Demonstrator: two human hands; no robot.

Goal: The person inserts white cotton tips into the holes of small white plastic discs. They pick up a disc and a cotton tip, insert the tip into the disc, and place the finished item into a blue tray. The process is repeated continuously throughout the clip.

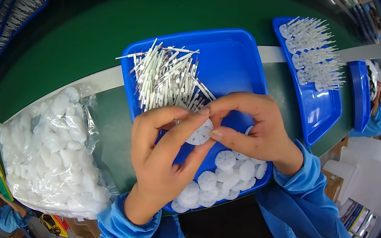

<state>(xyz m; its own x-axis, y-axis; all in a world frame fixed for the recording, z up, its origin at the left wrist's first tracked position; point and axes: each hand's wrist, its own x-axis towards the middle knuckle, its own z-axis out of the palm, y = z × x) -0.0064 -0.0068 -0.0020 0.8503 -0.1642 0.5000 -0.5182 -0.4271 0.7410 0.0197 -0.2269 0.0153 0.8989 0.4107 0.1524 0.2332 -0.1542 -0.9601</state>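
My left hand (159,154) is closed on a round white plastic disc (199,135) with small slots in its face, held above the blue tray (232,53). Thumb and forefinger of my right hand (260,126) pinch together at the disc's right edge; whatever they grip there is hidden by the fingertips. Behind my hands, a heap of thin white sticks (168,78) lies in the far left of the tray. Loose white discs (229,179) of the same kind are piled in its near part, below my hands.
A clear plastic bag (53,156) full of white round pieces lies at the left. To the right, a second blue tray (320,114) bears rows of discs with sticks (312,52) standing out. Another blue tray (360,96) is beyond it. Co-workers' blue sleeves (379,118) show at the sides.
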